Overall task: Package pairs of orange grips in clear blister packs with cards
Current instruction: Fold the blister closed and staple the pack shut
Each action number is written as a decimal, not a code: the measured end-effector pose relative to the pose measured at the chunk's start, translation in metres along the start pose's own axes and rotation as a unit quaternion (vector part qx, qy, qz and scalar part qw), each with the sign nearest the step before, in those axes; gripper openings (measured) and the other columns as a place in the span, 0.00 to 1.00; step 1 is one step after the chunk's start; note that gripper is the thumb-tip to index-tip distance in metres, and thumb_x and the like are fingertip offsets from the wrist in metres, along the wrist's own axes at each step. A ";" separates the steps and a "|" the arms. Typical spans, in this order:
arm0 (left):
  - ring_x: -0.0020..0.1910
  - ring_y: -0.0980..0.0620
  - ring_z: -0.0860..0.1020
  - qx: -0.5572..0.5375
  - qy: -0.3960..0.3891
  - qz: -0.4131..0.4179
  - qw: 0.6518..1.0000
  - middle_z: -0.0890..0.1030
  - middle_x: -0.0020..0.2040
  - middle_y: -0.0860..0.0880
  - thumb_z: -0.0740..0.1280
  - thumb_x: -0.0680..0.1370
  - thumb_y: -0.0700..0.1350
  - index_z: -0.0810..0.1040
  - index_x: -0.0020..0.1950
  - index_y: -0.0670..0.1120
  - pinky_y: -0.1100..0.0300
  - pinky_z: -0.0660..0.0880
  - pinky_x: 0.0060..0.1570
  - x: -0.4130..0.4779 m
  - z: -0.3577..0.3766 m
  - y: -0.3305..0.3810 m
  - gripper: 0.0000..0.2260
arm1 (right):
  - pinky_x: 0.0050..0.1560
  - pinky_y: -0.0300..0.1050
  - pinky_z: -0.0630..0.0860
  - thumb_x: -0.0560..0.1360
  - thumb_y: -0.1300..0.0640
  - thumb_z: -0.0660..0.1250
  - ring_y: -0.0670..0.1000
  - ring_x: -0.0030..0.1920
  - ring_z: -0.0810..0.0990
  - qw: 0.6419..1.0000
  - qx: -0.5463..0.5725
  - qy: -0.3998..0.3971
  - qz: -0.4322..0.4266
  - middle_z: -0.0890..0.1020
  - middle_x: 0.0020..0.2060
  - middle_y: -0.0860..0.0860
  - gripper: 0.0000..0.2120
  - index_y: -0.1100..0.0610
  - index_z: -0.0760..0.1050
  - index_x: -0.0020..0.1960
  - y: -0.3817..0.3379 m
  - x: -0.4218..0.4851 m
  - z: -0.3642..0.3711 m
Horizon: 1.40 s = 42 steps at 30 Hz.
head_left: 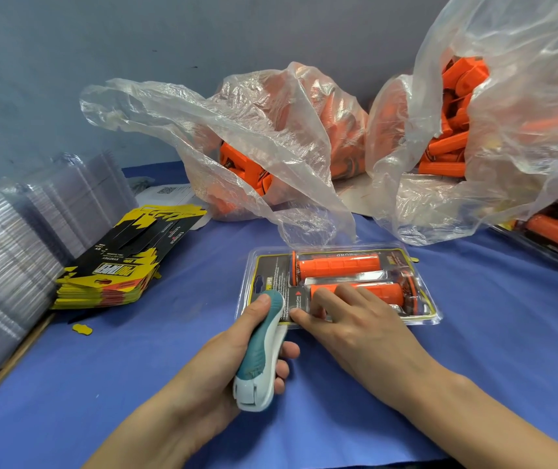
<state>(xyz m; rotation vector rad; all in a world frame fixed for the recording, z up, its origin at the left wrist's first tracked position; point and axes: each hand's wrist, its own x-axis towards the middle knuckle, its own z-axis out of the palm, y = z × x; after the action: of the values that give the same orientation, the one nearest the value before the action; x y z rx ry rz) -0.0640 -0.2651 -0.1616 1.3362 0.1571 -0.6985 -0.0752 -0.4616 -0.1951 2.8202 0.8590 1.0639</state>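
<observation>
Here blue cloth [135, 367] carries the blister pack [337, 282], grey wall [101, 62] behind.

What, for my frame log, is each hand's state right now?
Left hand: closed around the stapler.
Right hand: open, fingers pressing down on the blister pack.

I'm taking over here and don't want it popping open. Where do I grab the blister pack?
Pinch the flat rim at the right end of the blister pack, coming from the right. The pack lies flat on the blue cloth; the stapler in the left hand and the pressing right hand take its near-left edge, and the rounded grip bulges give no flat hold.
</observation>
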 end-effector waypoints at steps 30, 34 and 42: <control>0.33 0.48 0.79 -0.036 -0.042 -0.009 0.998 0.80 0.39 0.42 0.69 0.75 0.58 0.84 0.42 0.41 0.58 0.78 0.30 0.005 -0.002 -0.001 0.20 | 0.40 0.51 0.77 0.74 0.58 0.57 0.54 0.42 0.77 0.998 0.007 -0.044 0.040 0.78 0.47 0.50 0.20 0.56 0.76 0.63 -0.023 0.022 0.002; 0.33 0.48 0.79 -0.040 -0.036 -0.006 0.999 0.80 0.39 0.42 0.69 0.74 0.58 0.84 0.43 0.40 0.58 0.78 0.30 0.006 -0.002 -0.001 0.20 | 0.40 0.51 0.77 0.74 0.57 0.57 0.53 0.42 0.78 0.998 0.011 -0.044 0.046 0.79 0.47 0.50 0.20 0.56 0.77 0.63 -0.022 0.023 0.001; 0.33 0.45 0.77 -0.031 -0.081 -0.019 0.996 0.77 0.39 0.40 0.68 0.75 0.63 0.83 0.47 0.41 0.56 0.78 0.32 0.003 -0.008 0.003 0.24 | 0.47 0.52 0.77 0.75 0.56 0.68 0.56 0.49 0.78 0.995 -0.004 -0.078 0.058 0.78 0.54 0.52 0.27 0.58 0.69 0.72 -0.020 0.021 0.004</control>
<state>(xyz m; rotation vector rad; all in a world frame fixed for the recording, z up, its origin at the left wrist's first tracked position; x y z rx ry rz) -0.0580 -0.2586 -0.1620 1.2141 0.0734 -0.8248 -0.0696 -0.4330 -0.1892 2.9300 0.6833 0.8388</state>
